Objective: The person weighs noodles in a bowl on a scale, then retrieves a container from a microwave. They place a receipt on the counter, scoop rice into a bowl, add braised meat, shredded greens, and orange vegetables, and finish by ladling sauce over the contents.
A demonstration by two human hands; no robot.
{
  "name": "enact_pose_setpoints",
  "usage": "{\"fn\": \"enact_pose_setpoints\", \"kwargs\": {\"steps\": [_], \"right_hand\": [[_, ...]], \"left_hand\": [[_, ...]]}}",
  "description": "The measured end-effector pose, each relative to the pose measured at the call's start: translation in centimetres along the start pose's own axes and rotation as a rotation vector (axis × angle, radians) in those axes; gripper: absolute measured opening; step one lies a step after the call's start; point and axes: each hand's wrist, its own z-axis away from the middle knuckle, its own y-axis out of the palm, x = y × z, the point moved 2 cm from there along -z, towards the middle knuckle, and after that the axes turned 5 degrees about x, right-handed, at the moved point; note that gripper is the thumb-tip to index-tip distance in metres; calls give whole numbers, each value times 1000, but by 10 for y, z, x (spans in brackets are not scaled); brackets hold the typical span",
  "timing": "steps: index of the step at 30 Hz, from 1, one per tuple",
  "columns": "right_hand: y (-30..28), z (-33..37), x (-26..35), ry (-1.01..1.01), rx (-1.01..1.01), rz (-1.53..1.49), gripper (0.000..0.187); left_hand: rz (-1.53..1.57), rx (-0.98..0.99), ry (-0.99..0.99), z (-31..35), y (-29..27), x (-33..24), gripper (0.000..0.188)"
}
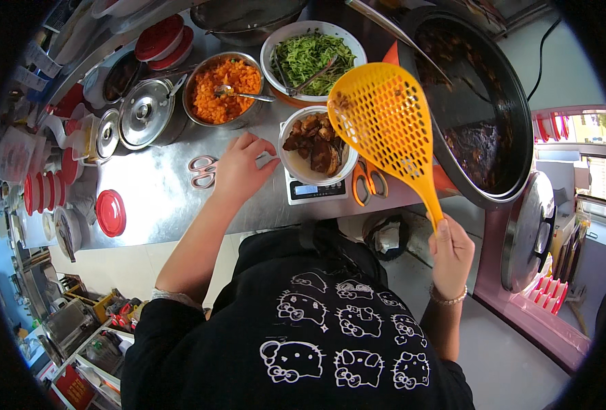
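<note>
1. Yellow perforated plastic ladle [385, 123]: right of centre, bowl end up, handle running down to the right hand [451, 254].
2. Right hand: closed round the handle end, thumb along it.
3. White round bowl [317, 181] of browned meat chunks [325, 157]: centre of frame, on a white digital kitchen scale [318, 195]. Ladle head overlaps its upper right side in view; can't tell if they touch.
4. Left hand [243, 167]: just left of the bowl's rim, fingers loosely curled, thumb and forefinger slightly apart. Contact with rim: can't tell.
5. Surface: shiny metal table [153, 212]. Orange-handled scissors [365, 179] right of the scale; steel bowl of diced orange food [226, 92] upper left of centre; shredded greens [310, 58] top centre; large dark round pan [484, 198] upper right; round red lid [110, 213] at left.
6. Room: pale floor [132, 266] lower left, bright window [593, 130] at right edge.
</note>
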Motion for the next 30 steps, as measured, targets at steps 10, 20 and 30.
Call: {"fn": "enact_pose_setpoints", "kwargs": {"steps": [10, 20, 30], "right_hand": [[-92, -26, -8, -98, -290, -117, 28], [-160, -41, -40, -98, -544, 263, 29], [-168, -39, -67, -80, -542, 139, 30]], "left_hand": [[-123, 103, 63, -16, 18, -25, 21], [-244, 145, 108, -32, 35, -28, 19], [-396, 192, 194, -35, 36, -32, 22]]}}
